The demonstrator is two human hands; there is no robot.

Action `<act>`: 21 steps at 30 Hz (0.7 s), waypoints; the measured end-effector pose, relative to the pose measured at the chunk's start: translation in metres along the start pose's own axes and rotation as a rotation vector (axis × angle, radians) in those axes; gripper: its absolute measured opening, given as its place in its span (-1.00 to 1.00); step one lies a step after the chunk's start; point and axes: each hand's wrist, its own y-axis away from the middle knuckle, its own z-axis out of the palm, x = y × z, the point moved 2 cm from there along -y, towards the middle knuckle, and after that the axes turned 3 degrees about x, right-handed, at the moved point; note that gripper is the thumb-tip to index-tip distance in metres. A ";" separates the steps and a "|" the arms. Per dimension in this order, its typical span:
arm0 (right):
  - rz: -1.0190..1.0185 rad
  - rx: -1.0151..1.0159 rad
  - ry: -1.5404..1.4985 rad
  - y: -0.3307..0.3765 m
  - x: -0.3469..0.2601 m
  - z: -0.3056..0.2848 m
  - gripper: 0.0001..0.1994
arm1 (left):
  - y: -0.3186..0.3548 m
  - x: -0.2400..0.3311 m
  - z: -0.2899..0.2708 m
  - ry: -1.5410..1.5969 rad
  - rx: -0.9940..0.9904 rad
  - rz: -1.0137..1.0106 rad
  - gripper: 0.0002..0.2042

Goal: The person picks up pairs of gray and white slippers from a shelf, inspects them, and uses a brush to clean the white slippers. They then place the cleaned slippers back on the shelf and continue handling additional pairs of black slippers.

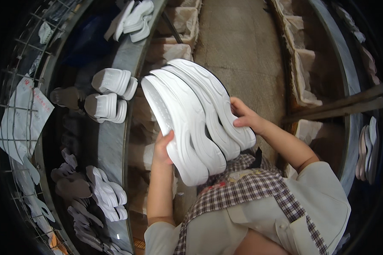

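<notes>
Several white shoe soles point(195, 121) are nested side by side in one stack, held up in front of my body between both hands. Around the outer sole on the left, my left hand point(162, 148) is closed, its thumb pressing the rim. On the opposite side, my right hand point(247, 117) grips the outermost sole, with thumb and fingers near its edge. The undersides of the soles, and some of my fingers, are hidden by the stack.
To the left, a long grey shelf point(112, 146) carries white sole pairs point(107, 191) and grey soles point(72, 187). Lined bins point(181, 21) stand along both sides of a concrete aisle point(242, 42). A wire rack point(17, 106) with paper sheets is far left; more soles point(367, 148) lie far right.
</notes>
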 end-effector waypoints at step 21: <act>0.037 0.001 0.120 -0.014 -0.029 0.053 -0.32 | -0.007 0.000 -0.053 0.095 -0.019 -0.004 -0.41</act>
